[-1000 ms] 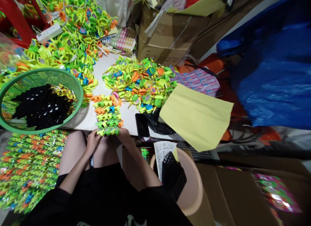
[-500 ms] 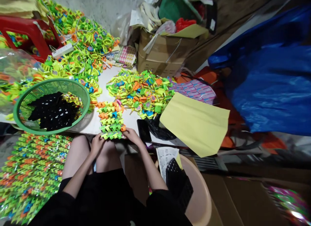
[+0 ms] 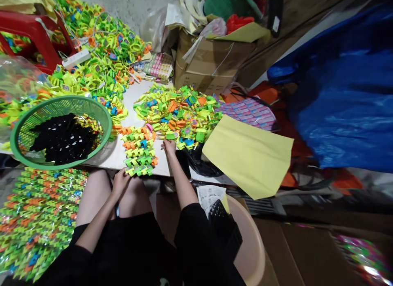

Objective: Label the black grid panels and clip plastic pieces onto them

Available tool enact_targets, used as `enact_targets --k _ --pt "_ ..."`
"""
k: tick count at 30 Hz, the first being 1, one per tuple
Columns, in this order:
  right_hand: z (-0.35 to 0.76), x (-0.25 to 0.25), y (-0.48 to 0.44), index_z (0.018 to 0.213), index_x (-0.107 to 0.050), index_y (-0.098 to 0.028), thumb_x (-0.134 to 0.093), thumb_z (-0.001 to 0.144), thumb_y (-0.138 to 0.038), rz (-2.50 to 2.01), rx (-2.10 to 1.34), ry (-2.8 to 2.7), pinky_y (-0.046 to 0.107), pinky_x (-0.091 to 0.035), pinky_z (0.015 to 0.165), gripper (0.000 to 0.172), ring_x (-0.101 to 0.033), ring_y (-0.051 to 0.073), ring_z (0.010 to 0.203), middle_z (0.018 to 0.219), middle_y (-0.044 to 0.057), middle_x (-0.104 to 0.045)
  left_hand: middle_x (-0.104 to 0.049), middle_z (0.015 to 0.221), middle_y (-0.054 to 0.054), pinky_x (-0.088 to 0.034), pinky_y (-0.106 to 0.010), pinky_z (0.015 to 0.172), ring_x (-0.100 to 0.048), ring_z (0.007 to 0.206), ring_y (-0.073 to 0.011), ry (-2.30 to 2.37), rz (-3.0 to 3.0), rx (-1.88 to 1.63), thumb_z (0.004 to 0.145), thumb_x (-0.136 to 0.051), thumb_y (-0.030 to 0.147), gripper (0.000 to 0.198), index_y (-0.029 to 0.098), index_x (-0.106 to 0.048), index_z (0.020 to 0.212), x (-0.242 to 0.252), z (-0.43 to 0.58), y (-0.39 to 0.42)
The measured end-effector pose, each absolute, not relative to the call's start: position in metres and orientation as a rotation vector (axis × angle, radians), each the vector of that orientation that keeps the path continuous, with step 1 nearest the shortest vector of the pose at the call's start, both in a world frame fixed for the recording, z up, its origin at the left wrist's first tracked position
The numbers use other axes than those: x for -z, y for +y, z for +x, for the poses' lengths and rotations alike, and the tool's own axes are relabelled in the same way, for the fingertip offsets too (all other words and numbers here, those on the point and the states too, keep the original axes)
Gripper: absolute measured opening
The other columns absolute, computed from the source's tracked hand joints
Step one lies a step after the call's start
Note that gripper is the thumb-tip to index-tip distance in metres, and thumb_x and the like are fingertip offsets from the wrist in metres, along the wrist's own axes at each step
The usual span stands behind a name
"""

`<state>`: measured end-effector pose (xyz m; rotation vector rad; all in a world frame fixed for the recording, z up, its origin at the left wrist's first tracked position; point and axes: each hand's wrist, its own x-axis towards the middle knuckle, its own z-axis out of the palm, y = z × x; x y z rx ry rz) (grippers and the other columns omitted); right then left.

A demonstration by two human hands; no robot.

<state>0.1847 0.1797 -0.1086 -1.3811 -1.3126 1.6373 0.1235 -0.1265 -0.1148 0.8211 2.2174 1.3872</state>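
A stacked row of interlocked green, yellow and orange plastic pieces (image 3: 138,150) lies on the white table (image 3: 115,153), running toward its near edge. My left hand (image 3: 120,181) is at the near end of that row, fingers curled against the lowest pieces. My right hand (image 3: 168,146) is stretched forward to the edge of a loose pile of coloured plastic pieces (image 3: 179,110), fingers bent down onto the pieces there. What it holds, if anything, is too small to see.
A green basket (image 3: 101,110) with black items stands at the left. A larger heap of pieces (image 3: 95,60), a red stool (image 3: 29,30), a cardboard box (image 3: 211,60), a yellow sheet (image 3: 248,153), sticker sheets (image 3: 250,110), a black phone and a beige bucket (image 3: 253,245) surround the table.
My right hand has left the near end of the row and reached forward to the loose pile. My left hand stays at the row's near end. The camera tilted slightly.
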Motion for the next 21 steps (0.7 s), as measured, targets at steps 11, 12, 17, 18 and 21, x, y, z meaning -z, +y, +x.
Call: enact_targets --k 11,12,17,18,21 --pt "0.159 0.102 0.173 0.081 -0.052 -0.019 -0.059 0.083 -0.026 -1.221 -1.780 -0.863 0.016 -0.054 0.055 0.010 -0.067 0.009 0.062 0.068 -0.001 -0.067 -0.072 0.080 -0.005 -0.049 -0.027 0.068 -0.063 0.070 -0.0183 2.231 0.826 -1.377 0.075 -0.061 0.026 0.021 0.016 -0.070 0.091 0.121 0.123 -0.126" --pt "0.158 0.103 0.170 0.085 -0.052 -0.019 -0.057 0.085 -0.028 -1.205 -1.759 -0.885 0.018 -0.056 0.058 0.011 -0.069 0.011 0.069 0.075 0.002 -0.070 -0.072 0.081 -0.005 -0.049 -0.027 0.068 -0.063 0.070 -0.0182 2.232 0.824 -1.377 0.075 -0.061 0.026 0.021 0.016 -0.070 0.091 0.121 0.123 -0.127" --pt "0.176 0.105 0.153 0.095 -0.050 -0.019 -0.057 0.083 -0.040 -1.130 -1.576 -1.083 0.025 -0.059 0.061 0.026 -0.072 0.018 0.079 0.090 0.009 -0.072 -0.073 0.085 -0.005 -0.050 -0.027 0.070 -0.064 0.073 -0.0185 2.228 0.811 -1.367 0.075 -0.063 0.026 0.021 0.015 -0.070 0.091 0.119 0.125 -0.128" --pt "0.183 0.106 0.148 0.096 -0.051 -0.018 -0.059 0.081 -0.040 -1.116 -1.558 -1.129 0.026 -0.059 0.062 0.028 -0.072 0.018 0.079 0.091 0.009 -0.071 -0.073 0.086 -0.006 -0.050 -0.027 0.070 -0.064 0.074 -0.0187 2.226 0.810 -1.366 0.075 -0.063 0.027 0.022 0.015 -0.070 0.092 0.118 0.125 -0.128" --pt "0.210 0.108 0.126 0.093 -0.058 -0.015 -0.064 0.074 -0.042 -1.083 -1.542 -1.273 0.027 -0.059 0.067 0.033 -0.070 0.017 0.077 0.088 0.008 -0.070 -0.073 0.088 -0.006 -0.050 -0.027 0.070 -0.064 0.076 -0.0191 2.217 0.822 -1.372 0.076 -0.063 0.029 0.025 0.015 -0.069 0.095 0.116 0.124 -0.128"
